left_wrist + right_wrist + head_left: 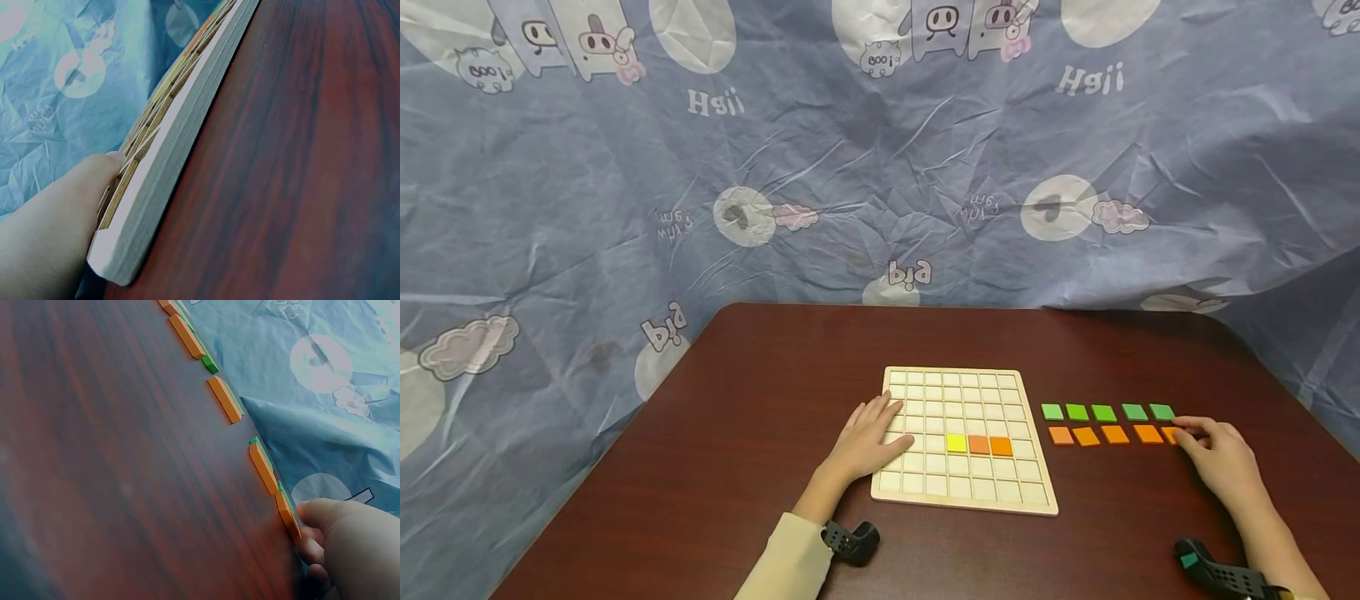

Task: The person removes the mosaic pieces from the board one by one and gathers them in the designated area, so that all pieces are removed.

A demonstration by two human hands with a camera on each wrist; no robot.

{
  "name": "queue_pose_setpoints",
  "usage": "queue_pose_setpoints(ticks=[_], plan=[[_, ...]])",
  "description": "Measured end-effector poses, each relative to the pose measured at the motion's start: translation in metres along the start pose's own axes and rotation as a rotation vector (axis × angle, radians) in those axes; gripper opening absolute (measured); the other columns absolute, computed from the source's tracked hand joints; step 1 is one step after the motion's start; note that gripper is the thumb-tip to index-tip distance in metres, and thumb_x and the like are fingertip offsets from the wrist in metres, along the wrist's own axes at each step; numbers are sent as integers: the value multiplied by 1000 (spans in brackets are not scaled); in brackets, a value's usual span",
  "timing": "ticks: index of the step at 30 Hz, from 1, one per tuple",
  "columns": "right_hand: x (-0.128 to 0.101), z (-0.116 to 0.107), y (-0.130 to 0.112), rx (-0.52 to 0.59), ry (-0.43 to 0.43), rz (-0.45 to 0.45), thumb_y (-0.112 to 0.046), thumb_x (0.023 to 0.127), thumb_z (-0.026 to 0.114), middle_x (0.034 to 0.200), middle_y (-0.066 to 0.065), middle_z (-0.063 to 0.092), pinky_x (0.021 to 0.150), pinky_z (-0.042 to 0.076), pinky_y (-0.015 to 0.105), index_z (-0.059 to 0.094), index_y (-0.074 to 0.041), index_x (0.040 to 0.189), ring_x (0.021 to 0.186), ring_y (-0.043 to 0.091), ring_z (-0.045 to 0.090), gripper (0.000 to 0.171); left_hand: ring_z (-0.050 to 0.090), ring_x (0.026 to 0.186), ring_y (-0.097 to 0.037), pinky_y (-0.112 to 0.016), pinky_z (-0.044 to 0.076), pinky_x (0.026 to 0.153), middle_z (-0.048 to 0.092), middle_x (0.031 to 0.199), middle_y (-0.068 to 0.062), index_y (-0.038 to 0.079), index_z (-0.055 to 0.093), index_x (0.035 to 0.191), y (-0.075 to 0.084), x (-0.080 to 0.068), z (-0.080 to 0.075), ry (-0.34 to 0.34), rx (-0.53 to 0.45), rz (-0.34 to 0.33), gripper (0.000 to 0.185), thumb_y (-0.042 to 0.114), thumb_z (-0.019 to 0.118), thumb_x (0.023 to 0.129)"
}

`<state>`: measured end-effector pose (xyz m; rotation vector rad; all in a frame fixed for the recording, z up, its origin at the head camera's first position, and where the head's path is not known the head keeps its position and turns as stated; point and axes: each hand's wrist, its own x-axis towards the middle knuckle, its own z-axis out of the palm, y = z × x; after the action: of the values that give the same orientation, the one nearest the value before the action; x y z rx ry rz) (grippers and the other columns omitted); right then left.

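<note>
- The right hand (1221,454) is closing its grip on the end orange tile (1170,434), at the lower right of the head view; fingertips (309,512) are pinching its edge.
- The tile is lying flat at the right end of the orange row (1112,434), whose long axis is running left-right, beside the green row (1105,412).
- The left hand (868,437) is resting flat, fingers relaxed, on the grid board (962,492), left of centre.
- The board is pale wood; the tiles are thin, smooth squares; the desk (760,400) is dark and glossy.

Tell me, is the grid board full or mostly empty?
Mostly empty: the board holds only one yellow tile and two orange tiles.
</note>
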<state>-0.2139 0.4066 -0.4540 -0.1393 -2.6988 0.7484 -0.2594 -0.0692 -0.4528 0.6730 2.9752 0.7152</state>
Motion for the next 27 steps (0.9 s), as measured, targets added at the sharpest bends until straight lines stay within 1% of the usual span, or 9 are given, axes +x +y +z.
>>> queue_pose_setpoints(ticks=[2,4,9,14,16,18,22,25,27], plan=[[0,0,-1,13,6,20,-24,93,45,100,27,47,60,29,29,54,4,113,70,-5,36,36,20,139,-25,-45,12,114,19,152,-4,21,30,142,0,0,0,1,1,1,64,55,39,88],[0,-1,-1,27,20,38,-24,93,44,104,29,46,61,30,28,54,4,114,71,-6,36,36,20,139,-25,-45,13,114,19,152,-4,21,30,142,0,0,0,3,1,1,64,55,39,88],[0,-2,-4,42,59,50,-23,93,44,106,29,47,60,30,26,54,4,113,68,-20,25,35,20,139,-24,-44,12,114,19,152,-4,21,30,142,0,0,0,2,6,-2,64,55,39,88],[-1,-2,-9,45,101,39,-22,93,44,102,26,49,57,28,23,56,2,112,66,-20,25,33,20,139,-24,-44,13,114,20,152,-4,21,30,142,0,1,0,2,3,-1,64,55,40,88],[-1,-2,-12,49,114,35,-22,93,44,103,26,50,56,28,22,57,1,112,64,-22,21,33,20,139,-24,-44,13,114,19,152,-4,21,30,142,0,1,0,2,4,-1,64,55,39,88],[-1,-1,-17,56,125,33,-22,94,43,105,25,50,57,27,22,57,0,112,65,-21,21,33,20,139,-24,-44,12,114,19,152,-4,21,30,142,0,1,0,1,8,0,64,55,39,88],[-1,-1,-31,87,142,15,-22,94,43,103,19,51,53,29,21,58,-2,113,64,-17,26,32,20,139,-24,-44,12,114,19,152,-4,21,30,142,-1,1,1,3,13,1,65,56,38,88],[0,1,-44,108,154,-22,-21,94,44,99,14,52,50,31,18,59,-3,112,65,-15,29,30,20,139,-24,-44,13,114,19,152,-4,21,30,142,-2,1,1,4,17,4,65,56,38,88],[0,2,-54,122,150,-50,-21,94,44,100,14,52,49,32,17,59,-4,112,66,-17,30,30,20,139,-25,-44,13,114,19,152,-4,21,30,142,-2,1,2,3,18,7,65,56,38,88]])
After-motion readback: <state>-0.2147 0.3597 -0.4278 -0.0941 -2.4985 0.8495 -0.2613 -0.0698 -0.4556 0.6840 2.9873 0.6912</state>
